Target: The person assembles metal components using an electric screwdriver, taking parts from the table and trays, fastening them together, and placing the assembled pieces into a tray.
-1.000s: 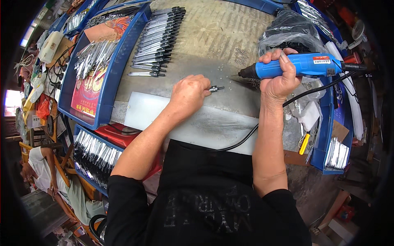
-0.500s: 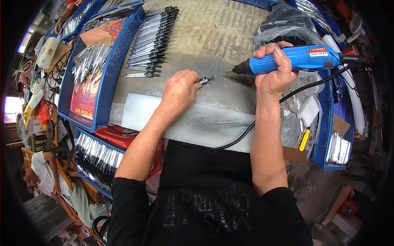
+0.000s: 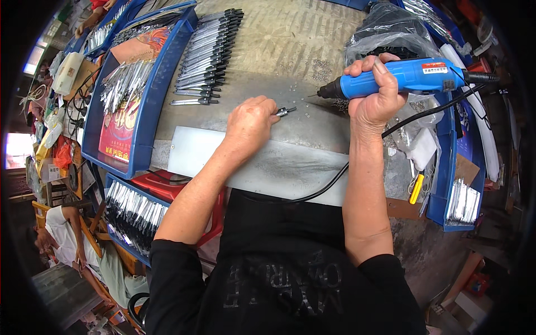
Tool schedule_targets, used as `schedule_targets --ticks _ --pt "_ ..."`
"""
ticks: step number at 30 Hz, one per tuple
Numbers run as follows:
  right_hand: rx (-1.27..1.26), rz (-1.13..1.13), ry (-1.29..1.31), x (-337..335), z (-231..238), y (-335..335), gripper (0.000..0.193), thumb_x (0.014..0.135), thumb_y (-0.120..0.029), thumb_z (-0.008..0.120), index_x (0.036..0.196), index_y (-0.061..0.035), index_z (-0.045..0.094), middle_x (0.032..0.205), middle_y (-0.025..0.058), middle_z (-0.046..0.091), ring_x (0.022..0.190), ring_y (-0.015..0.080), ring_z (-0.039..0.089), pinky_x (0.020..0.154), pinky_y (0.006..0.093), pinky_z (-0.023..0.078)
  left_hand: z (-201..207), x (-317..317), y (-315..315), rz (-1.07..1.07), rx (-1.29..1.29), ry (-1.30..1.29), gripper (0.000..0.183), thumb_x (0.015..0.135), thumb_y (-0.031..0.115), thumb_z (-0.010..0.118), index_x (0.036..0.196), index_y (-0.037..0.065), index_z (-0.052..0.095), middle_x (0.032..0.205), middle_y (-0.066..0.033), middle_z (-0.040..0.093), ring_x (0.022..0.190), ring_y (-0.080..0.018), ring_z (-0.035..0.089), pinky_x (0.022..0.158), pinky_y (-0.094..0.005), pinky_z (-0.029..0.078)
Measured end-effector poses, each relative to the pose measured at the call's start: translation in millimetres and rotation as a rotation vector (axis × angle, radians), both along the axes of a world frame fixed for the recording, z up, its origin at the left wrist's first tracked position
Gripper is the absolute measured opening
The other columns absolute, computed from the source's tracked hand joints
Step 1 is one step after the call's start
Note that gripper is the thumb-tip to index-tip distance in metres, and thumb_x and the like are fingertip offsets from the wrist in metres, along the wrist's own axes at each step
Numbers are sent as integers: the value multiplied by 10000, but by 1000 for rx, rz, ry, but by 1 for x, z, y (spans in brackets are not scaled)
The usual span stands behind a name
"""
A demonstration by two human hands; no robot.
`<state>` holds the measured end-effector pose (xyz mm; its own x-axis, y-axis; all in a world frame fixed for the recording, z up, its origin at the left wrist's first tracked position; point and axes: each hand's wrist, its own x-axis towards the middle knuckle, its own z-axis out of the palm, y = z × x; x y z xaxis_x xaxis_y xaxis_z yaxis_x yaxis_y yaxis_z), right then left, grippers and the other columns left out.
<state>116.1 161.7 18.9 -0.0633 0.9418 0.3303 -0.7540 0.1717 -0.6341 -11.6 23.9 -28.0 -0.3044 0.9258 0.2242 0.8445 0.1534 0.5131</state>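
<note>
My left hand (image 3: 251, 124) is closed on a slim metal piece with a black end (image 3: 286, 111), most of which the fingers hide. Its black end points right over the worktable. In my right hand (image 3: 381, 92) is a blue electric screwdriver (image 3: 410, 77), held level with its thin bit aimed left. A short gap separates the bit from the metal piece. Tiny screws (image 3: 321, 70) lie scattered on the table around and beyond the bit. To the far left of my left hand, a row of slim silver pieces with black ends (image 3: 206, 58) lies side by side.
Blue bins of slim metal parts stand at left (image 3: 134, 131) and right (image 3: 451, 215). A pale metal plate (image 3: 262, 162) runs along the near table edge, crossed by the screwdriver's black cable (image 3: 329, 184). A yellow-handled tool (image 3: 416, 188) lies at right. Another person (image 3: 67, 231) sits at lower left.
My left hand has shifted slightly right with the metal piece, whose black end now sits a little lower. The electric screwdriver has barely moved in my right hand.
</note>
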Motion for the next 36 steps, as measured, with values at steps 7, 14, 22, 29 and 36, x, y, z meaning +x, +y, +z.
schedule_targets --ticks 7,14,22,29,36 --pt "-4 9 -1 -1 0 0 255 662 -6 582 888 40 473 786 95 490 519 198 534 509 347 492 1 0 4 -14 -1 -11 129 683 98 653 716 23 553 732 -93 559 738 -291 556 639 -381 431" --pt "45 24 -149 2 0 -3 277 721 -101 538 959 -15 426 672 93 490 590 209 511 586 365 450 0 2 3 6 -8 -9 116 681 92 653 699 28 559 717 -87 551 744 -279 554 642 -371 430" --pt "5 119 -81 -9 1 -17 249 663 -19 586 880 44 483 726 102 505 520 204 537 520 332 471 0 5 3 46 -34 11 114 690 120 648 714 43 567 737 -70 555 770 -267 553 655 -381 433" --pt "110 228 -180 -25 -1 -34 289 682 -13 602 936 50 481 730 93 538 547 182 554 528 306 469 -3 6 2 63 -22 11 103 691 126 642 718 60 567 749 -62 556 780 -268 548 664 -388 441" --pt "132 253 -228 -29 -4 -34 292 676 -15 604 933 51 482 727 87 537 547 181 554 527 308 471 -6 7 1 61 16 20 109 684 121 645 699 63 553 730 -60 538 752 -264 536 643 -393 441"
